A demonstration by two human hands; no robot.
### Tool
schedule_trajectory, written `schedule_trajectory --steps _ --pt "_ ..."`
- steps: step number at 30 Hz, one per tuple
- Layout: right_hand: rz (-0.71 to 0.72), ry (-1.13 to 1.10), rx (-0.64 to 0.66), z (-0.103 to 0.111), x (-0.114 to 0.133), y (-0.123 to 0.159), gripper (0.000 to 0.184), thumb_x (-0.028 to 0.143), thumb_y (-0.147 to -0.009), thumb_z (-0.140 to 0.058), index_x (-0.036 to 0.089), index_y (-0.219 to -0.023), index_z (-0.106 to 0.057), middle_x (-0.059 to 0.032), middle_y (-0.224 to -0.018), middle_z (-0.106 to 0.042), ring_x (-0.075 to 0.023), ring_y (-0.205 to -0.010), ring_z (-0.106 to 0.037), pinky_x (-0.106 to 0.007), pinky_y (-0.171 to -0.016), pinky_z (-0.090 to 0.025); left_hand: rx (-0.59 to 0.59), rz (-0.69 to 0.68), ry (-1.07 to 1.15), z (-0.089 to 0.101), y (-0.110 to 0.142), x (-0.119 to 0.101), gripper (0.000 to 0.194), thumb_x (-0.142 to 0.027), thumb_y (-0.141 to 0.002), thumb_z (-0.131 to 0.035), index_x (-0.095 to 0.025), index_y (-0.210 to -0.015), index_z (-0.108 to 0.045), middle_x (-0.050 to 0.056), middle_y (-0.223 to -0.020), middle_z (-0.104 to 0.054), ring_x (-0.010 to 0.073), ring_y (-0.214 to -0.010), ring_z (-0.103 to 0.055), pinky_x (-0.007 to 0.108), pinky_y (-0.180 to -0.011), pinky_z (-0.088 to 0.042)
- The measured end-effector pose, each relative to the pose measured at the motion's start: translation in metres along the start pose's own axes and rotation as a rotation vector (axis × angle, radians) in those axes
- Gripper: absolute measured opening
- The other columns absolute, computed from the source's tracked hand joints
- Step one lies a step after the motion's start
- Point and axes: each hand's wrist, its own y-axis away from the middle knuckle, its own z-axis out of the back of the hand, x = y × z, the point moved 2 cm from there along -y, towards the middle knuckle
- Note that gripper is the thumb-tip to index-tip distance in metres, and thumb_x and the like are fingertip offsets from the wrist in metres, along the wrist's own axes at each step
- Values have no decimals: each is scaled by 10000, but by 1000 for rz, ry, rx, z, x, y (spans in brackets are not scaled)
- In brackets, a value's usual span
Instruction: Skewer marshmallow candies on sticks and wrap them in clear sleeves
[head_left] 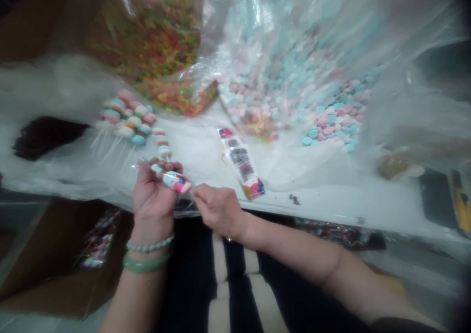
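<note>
Pastel candy skewer [171, 181], seemingly plastic-sleeved

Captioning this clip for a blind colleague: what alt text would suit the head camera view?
The left hand holds a pastel candy skewer, with the right hand close to its end. A printed clear sleeve lies on white plastic sheeting, near a bunch of candy skewers. Behind are a heap of pink and blue candies and a bag of orange and green candies.

This looks like a small sweet-packing workroom: a plastic-sheeted table [324, 200] piled with bulk pastel candies [331, 112] and a big bag of gummies [147, 38], rows of candy skewers [125, 119], a cardboard carton [55, 254] alongside
</note>
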Motion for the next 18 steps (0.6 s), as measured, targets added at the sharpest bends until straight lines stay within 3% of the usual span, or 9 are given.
schedule_trajectory --steps 7,11,18 --pt "30 24 -4 -2 1 0 164 234 -944 -442 191 -876 -585 -41 -800 -706 -159 -700 -624 -272 -619 -328 7 -38 -104 5 -1 -6 394 -347 -1000 -378 -209 -686 -572 -50 -583 -603 87 -602 -583 283 -794 -513" --pt "46 45 -7 -4 1 0 153 220 -936 -451 193 -886 -593 -25 -791 -706 -147 -693 -624 -261 -611 -334 -68 -62 -104 8 -2 -9 398 -321 -1002 -364 -213 -663 -541 -45 -559 -589 90 -575 -583 282 -769 -529" --pt "-4 -59 -36 -8 -4 -2 143 236 -935 -473 204 -937 -613 -19 -825 -709 -149 -733 -650 -236 -664 -408 -137 -65 -73 -2 7 11 375 -333 -994 -374 -206 -693 -559 -26 -560 -571 107 -542 -563 304 -748 -540"
